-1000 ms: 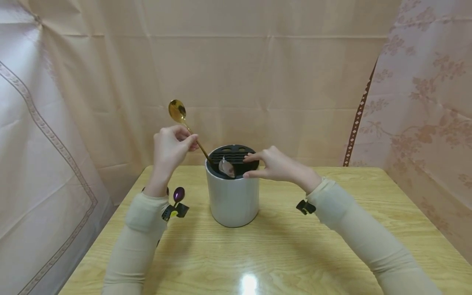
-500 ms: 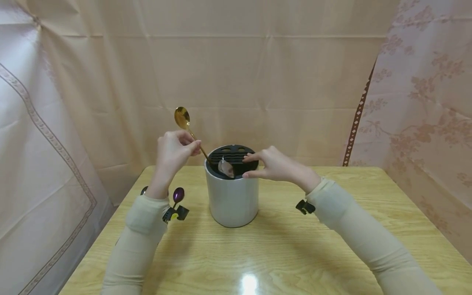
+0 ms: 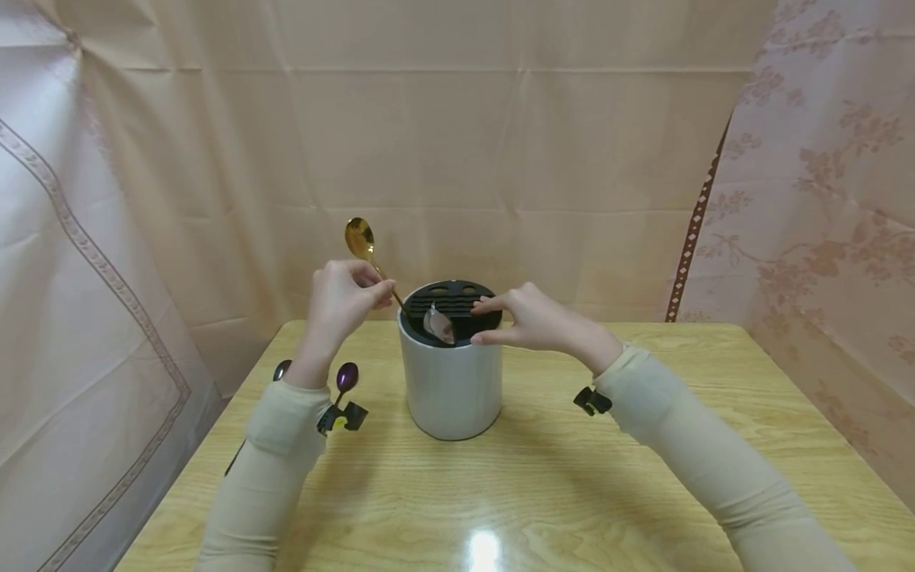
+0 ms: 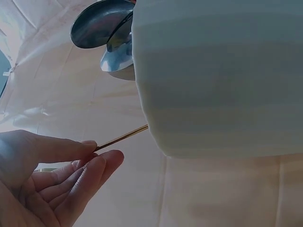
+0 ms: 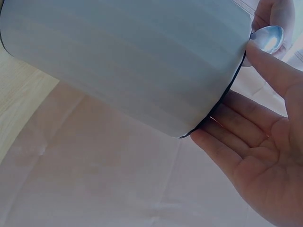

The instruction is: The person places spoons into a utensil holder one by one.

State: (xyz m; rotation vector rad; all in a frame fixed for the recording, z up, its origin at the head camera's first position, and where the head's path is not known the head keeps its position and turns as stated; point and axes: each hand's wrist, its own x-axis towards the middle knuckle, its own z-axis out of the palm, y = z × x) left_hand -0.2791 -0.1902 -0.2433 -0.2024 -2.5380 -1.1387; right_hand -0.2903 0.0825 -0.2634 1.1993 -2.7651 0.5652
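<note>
Golden metal spoon (image 3: 360, 237) is sinking into the white cylindrical holder (image 3: 453, 389), left grip (image 3: 346, 295) pinching it, right grip (image 3: 534, 322) loose at three o'clock. Silver spoon (image 3: 438, 325) is sitting inside; purple spoon (image 3: 347, 376) is remaining at eight.

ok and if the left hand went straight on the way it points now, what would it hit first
Most likely the left edge of the white cylindrical holder with its black slotted insert. Depth is unclear, so the left hand, pinching the shiny gold spoon, might instead pass over it.
</note>
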